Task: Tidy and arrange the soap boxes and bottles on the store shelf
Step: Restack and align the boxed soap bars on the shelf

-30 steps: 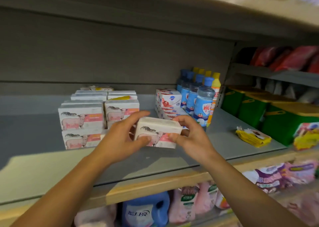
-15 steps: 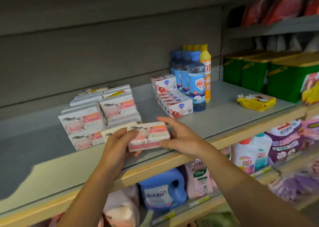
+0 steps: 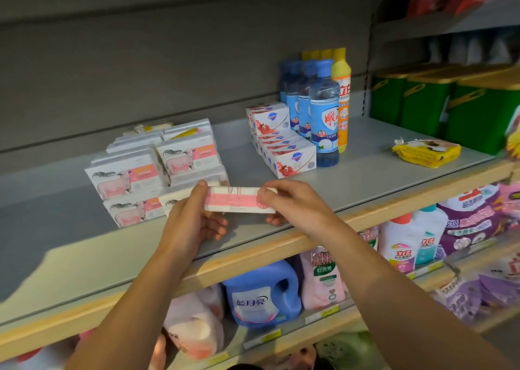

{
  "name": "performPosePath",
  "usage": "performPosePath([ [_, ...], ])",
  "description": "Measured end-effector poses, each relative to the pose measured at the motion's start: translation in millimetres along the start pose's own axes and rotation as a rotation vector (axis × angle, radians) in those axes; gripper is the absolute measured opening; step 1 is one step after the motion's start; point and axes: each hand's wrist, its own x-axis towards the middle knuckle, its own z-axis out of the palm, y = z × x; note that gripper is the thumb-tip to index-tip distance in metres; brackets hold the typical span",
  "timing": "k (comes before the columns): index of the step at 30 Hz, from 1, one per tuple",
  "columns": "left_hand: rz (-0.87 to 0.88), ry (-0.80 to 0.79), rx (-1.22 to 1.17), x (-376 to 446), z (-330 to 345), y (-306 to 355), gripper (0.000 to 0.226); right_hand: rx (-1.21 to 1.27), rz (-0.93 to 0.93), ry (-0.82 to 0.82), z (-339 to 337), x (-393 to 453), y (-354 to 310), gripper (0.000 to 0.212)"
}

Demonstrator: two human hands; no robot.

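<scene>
Holding a pink soap box point(image 3: 233, 201) between our left hand point(image 3: 194, 220) and right hand point(image 3: 292, 205), fingers pinching its ends, above the shelf point(image 3: 394, 178), stacked boxes point(image 3: 132, 178) beyond our fingertips.

A crumpled yellow packet point(image 3: 426, 152) is lying flat on the grey shelf, well apart from other stock. Green bins with tan lids point(image 3: 455, 102) are standing in the neighbouring bay. On the lower shelf, a blue detergent jug point(image 3: 261, 293) is sitting beside a pink refill pouch point(image 3: 322, 279); purple bags point(image 3: 475, 217) are sitting farther right.
</scene>
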Motion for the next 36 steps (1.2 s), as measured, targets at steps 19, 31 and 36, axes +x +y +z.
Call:
performPosePath([
  [19,0.474,-0.063,0.246,-19.5,2.8,3.8,0.043,-0.062,-0.225,0.039,-2.9,-6.6,4.1,0.053],
  [31,0.83,-0.082,1.234,28.5,31.0,94.9,0.049,-0.113,-0.494,0.083,-32.4,38.3,-36.3,0.044],
  [36,0.809,0.123,1.235,94.3,38.8,133.0,0.046,-0.55,-0.364,0.194,-60.0,91.4,-25.6,0.04],
])
